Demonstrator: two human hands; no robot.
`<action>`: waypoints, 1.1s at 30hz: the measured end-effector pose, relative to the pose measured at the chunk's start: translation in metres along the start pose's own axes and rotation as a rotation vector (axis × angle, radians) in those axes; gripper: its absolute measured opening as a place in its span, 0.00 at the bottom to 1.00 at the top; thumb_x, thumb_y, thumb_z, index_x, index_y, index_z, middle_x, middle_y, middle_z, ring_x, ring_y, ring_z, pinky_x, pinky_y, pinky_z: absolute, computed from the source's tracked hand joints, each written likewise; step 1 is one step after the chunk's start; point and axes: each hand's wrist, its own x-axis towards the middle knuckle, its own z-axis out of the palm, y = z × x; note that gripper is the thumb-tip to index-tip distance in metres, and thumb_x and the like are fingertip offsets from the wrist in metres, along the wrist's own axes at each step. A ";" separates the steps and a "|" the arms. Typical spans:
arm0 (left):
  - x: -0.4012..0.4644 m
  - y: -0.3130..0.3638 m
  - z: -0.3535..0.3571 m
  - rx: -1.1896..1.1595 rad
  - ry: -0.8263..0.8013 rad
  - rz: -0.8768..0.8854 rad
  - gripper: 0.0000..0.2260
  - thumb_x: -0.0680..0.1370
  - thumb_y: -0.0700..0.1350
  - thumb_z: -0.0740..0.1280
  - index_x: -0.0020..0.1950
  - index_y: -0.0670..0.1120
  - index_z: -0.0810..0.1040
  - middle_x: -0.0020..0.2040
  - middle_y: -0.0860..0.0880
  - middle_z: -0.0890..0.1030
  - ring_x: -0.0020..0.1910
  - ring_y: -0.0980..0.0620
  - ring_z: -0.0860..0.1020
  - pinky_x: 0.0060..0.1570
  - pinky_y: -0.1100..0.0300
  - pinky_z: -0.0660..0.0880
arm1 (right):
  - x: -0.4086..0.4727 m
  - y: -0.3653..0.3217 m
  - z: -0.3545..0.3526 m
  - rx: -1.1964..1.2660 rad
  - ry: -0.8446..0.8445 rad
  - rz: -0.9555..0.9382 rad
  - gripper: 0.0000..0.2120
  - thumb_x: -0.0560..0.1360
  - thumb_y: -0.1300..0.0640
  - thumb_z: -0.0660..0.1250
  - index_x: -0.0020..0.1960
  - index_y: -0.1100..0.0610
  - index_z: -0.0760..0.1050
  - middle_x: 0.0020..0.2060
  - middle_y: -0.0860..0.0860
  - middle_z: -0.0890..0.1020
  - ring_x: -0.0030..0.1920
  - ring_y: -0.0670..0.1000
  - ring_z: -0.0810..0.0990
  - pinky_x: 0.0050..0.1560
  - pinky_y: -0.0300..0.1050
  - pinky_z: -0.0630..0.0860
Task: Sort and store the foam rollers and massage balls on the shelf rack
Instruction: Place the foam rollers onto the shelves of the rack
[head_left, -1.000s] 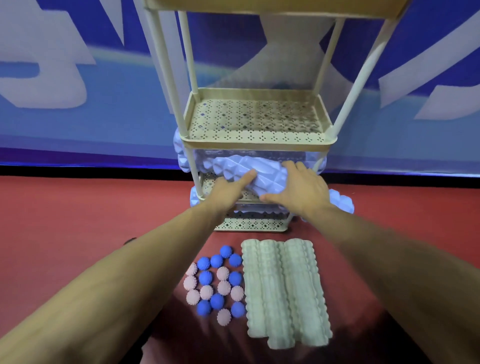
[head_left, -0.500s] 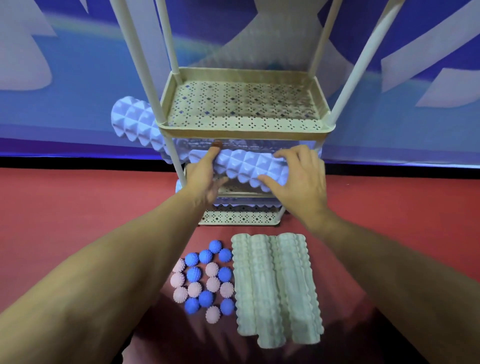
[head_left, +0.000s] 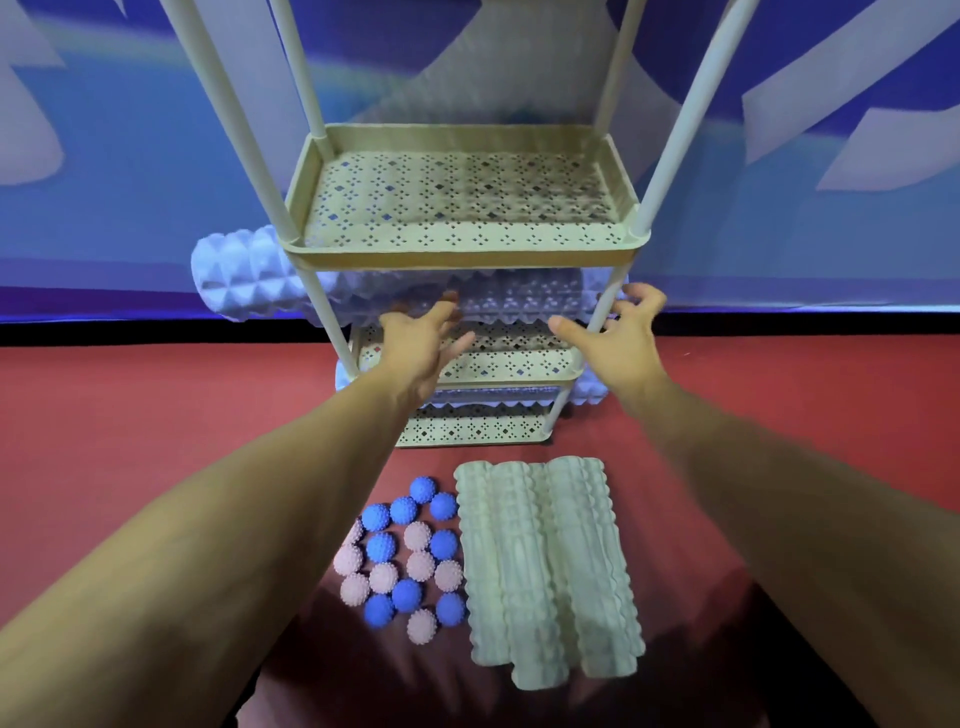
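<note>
While both arms reach forward, left hand (head_left: 423, 338) and right hand (head_left: 621, 332) spread open.

A red floor (head_left: 130, 426) meets a blue wall banner (head_left: 130, 218) with pale grey shapes, dimly lit.

Upper shelf (head_left: 457, 254) hides most of blue roller (head_left: 244, 280) (hands blurred).

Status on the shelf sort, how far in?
Done: lavender foam rollers lie on the rack's two lower tiers. In hand: nothing; left hand and right hand are open at the upper of those tiers. Left: pale green rollers and spiky balls on the floor.
</note>
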 end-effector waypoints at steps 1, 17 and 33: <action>-0.001 -0.001 0.004 0.090 -0.019 -0.003 0.32 0.79 0.40 0.71 0.75 0.39 0.55 0.68 0.39 0.75 0.56 0.49 0.83 0.53 0.50 0.83 | 0.004 0.000 -0.002 0.012 -0.012 0.015 0.38 0.72 0.54 0.78 0.70 0.56 0.55 0.65 0.49 0.68 0.61 0.48 0.75 0.62 0.46 0.74; -0.038 0.053 -0.108 0.816 0.748 0.824 0.22 0.78 0.57 0.65 0.64 0.43 0.70 0.63 0.44 0.69 0.60 0.45 0.68 0.59 0.56 0.62 | 0.019 0.005 0.006 0.073 -0.047 0.054 0.47 0.67 0.44 0.81 0.76 0.53 0.58 0.74 0.47 0.67 0.72 0.52 0.69 0.72 0.56 0.70; 0.017 0.125 -0.135 0.058 0.211 0.269 0.05 0.78 0.53 0.65 0.47 0.52 0.76 0.44 0.41 0.77 0.34 0.46 0.76 0.44 0.50 0.78 | 0.041 0.010 -0.003 0.098 -0.148 0.008 0.41 0.60 0.45 0.85 0.68 0.49 0.69 0.60 0.45 0.82 0.60 0.49 0.82 0.62 0.53 0.79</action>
